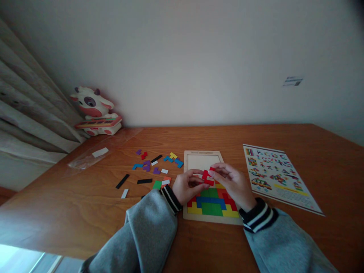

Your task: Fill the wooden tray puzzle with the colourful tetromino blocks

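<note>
Both hands pinch a red puzzle piece above a wooden puzzle board. My left hand grips its left side between thumb and fingers. From the right, my right hand closes on its upper corner; the fingers partly cover the outline, so I cannot tell whether it is one piece or two. Below the hands, the near half of the board carries fitted pieces, among them a blue piece, a green piece and yellow ones at the corners. The board's far part shows its pale base.
Left of the board lie loose pieces: black strips, white rectangles, purple pieces and blue ones. A printed pattern sheet is at right. A toy cow with a keyboard and a clear plastic bag are at far left.
</note>
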The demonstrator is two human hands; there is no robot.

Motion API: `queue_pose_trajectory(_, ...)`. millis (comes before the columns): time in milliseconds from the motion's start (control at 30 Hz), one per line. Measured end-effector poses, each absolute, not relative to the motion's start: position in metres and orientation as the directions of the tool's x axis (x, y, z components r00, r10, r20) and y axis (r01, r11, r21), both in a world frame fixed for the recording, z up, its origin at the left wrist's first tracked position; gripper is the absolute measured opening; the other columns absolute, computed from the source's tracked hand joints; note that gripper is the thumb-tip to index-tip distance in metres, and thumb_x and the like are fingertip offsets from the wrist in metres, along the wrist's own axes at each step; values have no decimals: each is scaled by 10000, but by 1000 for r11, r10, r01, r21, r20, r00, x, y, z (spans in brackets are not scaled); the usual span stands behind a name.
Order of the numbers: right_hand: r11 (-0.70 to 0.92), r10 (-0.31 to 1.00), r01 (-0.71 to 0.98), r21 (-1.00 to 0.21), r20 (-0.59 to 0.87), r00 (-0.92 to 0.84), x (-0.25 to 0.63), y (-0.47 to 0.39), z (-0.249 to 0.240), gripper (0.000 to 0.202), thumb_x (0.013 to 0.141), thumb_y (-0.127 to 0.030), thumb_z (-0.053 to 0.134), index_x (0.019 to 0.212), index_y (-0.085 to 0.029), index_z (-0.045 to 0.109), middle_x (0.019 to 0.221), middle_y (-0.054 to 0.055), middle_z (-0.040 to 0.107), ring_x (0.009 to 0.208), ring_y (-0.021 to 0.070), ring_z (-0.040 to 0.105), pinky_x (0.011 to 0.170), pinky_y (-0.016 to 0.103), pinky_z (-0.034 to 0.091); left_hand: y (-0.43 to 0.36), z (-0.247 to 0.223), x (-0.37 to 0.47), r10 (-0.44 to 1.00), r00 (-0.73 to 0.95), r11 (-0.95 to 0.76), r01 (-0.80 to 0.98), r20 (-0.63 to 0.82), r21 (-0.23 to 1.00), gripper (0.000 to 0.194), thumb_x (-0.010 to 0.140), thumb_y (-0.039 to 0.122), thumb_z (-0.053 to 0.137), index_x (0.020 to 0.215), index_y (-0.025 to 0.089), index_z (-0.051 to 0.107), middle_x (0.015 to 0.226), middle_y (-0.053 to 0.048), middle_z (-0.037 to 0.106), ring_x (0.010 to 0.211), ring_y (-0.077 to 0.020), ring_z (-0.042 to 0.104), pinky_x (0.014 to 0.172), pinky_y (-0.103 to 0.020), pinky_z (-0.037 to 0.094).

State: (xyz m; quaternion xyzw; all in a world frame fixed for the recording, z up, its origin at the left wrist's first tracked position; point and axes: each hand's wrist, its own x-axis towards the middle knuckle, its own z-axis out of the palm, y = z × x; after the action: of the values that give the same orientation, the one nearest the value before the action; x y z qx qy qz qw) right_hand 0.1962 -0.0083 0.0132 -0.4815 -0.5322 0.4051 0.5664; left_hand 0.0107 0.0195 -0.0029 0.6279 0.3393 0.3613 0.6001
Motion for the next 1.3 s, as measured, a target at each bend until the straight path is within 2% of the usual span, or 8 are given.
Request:
queue_pose_trajectory(200, 222, 974, 142, -965, 227, 19, 195, -10, 8, 266, 803, -412, 738, 991, -227, 708, 955, 60, 750, 877, 215, 703, 819, 377, 586, 20, -4, 9, 851, 512, -152, 34, 114, 988, 499, 775, 380, 780, 1160, 117, 604, 876, -104, 759, 778, -192, 729, 669, -242, 539)
queue_pose_trajectory(467, 234, 967, 172, -957, 247, 55, 196, -9, 7, 248, 812, -409, 735, 977, -227, 702, 934, 51, 747, 870, 204, 702, 800, 347, 584, 18, 1, 9, 843, 522, -166, 25, 129, 986, 549, 801, 467, 737, 1191, 104, 604, 976, -140, 758, 850, -218, 735, 769, -291, 571)
queue_pose_trajectory(667, 228, 970, 204, -952, 239, 30, 197, -9, 6, 295, 820, -426, 720, 1022, -211, 716, 953, 64, 756, 870, 213, 709, 804, 360, 591, 18, 2, 10, 834, 532, -171, 1, 144, 985, 548, 817, 513, 707, 1174, 105, 629, 927, -116, 762, 823, -213, 735, 738, -276, 571)
queue_pose_trajectory(833, 228, 970, 253, -940, 243, 28, 199, -9, 7, 289, 844, -421, 690, 1063, -238, 736, 1052, 61, 759, 941, 226, 710, 858, 387, 586, 18, 3, 11, 834, 530, -168, -18, 152, 986, 508, 843, 517, 674, 1137, 103, 650, 960, -124, 757, 868, -221, 729, 764, -281, 570)
queue_pose_trajectory(1000, 287, 951, 309, -907, 308, 18, 199, -11, 11, 245, 868, -397, 664, 1052, -258, 745, 1079, 52, 751, 992, 225, 697, 873, 379, 580, 18, 4, 11, 828, 545, -133, -40, 133, 990, 465, 831, 502, 692, 1077, 107, 673, 960, -119, 758, 882, -221, 728, 796, -292, 572)
queue_pose_trajectory(1167, 303, 952, 252, -919, 301, -47, 199, -10, 9, 289, 863, -392, 673, 1117, -261, 719, 1095, 56, 740, 976, 215, 697, 878, 379, 581, 20, -1, 11, 843, 528, -88, -53, 102, 995, 468, 801, 513, 719, 1021, 103, 669, 913, -115, 762, 834, -212, 731, 772, -292, 580)
queue_pose_trajectory(1300, 254, 967, 206, -945, 247, -60, 200, -8, 4, 359, 849, -397, 688, 1175, -246, 688, 1024, 51, 753, 911, 201, 708, 844, 362, 597, 22, -6, 11, 859, 496, -126, -39, 129, 991, 457, 821, 483, 709, 1073, 108, 641, 950, -119, 755, 840, -206, 726, 770, -297, 579)
